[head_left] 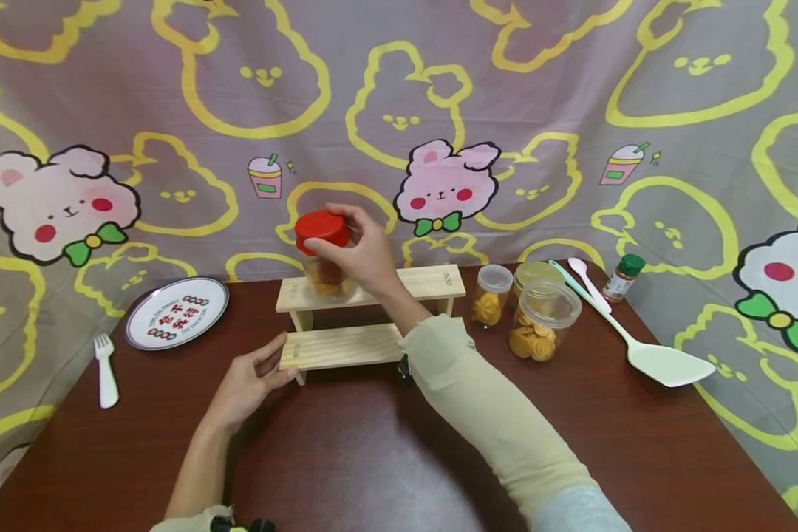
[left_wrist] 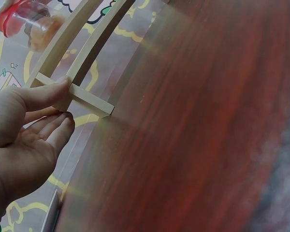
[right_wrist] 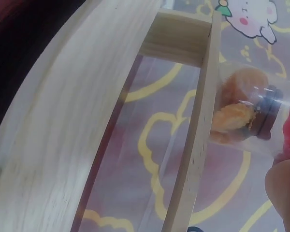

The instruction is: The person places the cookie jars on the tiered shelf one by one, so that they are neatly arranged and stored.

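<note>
A two-step wooden rack (head_left: 346,347) stands on the dark table. My right hand (head_left: 366,255) grips the red lid (head_left: 322,227) of a clear jar (head_left: 332,284) at the left part of the upper step. Inside the jar, brown and golden pieces (right_wrist: 234,118) show in the right wrist view. My left hand (head_left: 246,384) pinches the left end of the lower step, thumb on one face and fingers beneath, as the left wrist view shows (left_wrist: 38,116).
Right of the rack stand a small jar (head_left: 488,303), an open-looking jar of cookies (head_left: 539,332) and a gold-lidded jar (head_left: 539,277). Beyond lie a pale spatula (head_left: 668,363), a white spoon (head_left: 588,284) and a green-capped bottle (head_left: 621,279). A plate (head_left: 219,307) and white fork (head_left: 106,373) lie left.
</note>
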Tool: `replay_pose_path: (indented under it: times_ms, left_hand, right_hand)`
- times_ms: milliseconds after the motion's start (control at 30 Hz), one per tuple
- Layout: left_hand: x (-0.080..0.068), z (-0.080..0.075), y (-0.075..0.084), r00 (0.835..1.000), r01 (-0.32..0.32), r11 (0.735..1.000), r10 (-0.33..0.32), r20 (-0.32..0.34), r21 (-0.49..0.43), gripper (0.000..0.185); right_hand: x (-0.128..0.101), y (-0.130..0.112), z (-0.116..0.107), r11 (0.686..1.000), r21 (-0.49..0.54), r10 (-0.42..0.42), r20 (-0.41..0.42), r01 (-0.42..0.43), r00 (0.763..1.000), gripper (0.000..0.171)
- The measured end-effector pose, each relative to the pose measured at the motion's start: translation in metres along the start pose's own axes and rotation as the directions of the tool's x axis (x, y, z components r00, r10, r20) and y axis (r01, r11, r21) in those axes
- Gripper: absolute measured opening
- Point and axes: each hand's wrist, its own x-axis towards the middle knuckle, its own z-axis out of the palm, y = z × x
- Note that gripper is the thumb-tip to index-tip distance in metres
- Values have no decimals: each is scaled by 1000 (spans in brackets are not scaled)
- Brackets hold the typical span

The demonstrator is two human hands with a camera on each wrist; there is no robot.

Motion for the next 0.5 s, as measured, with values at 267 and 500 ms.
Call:
replay_pose_path:
  times_ms: [267,500]
  left_hand:
    - [1,-1,-4,1000,-6,1000,6,-6,20,71]
    - [2,-1,-5,1000,-2,999,3,-10,35,71]
  right_hand:
    - [1,1,7,999,-36,1,5,-1,1000,60]
    - [2,0,10,999,-40,14,19,-14,1000,59]
